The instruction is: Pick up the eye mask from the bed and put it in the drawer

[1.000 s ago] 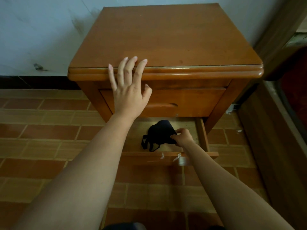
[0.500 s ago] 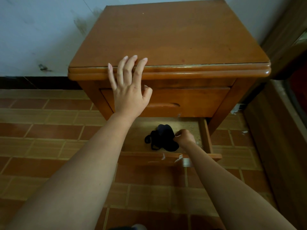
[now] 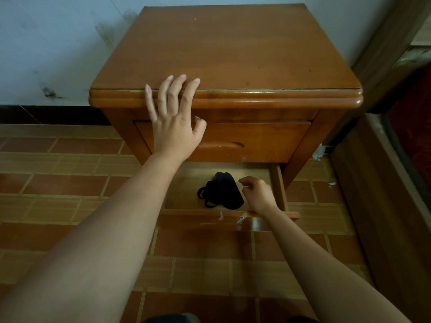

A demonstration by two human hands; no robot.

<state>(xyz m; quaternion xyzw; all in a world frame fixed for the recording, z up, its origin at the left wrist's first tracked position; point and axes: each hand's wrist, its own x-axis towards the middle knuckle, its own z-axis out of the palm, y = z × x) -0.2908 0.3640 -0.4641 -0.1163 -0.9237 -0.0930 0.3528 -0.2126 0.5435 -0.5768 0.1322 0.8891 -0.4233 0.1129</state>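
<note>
Eye mask (image 3: pixel 224 193) in drawer (image 3: pixel 277 183), beside empty right grip (image 3: pixel 257 193)

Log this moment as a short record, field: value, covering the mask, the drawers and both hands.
eye mask: black, lying loose on the floor of the lower drawer, straps bunched to its left
lower drawer: pulled open
upper drawer: shut
right hand: over the open drawer, just right of the mask, fingers loosely curled, holding nothing
left hand: spread, fingertips on the front edge of the nightstand top
task state: mask in drawer, drawer not yet closed
</note>
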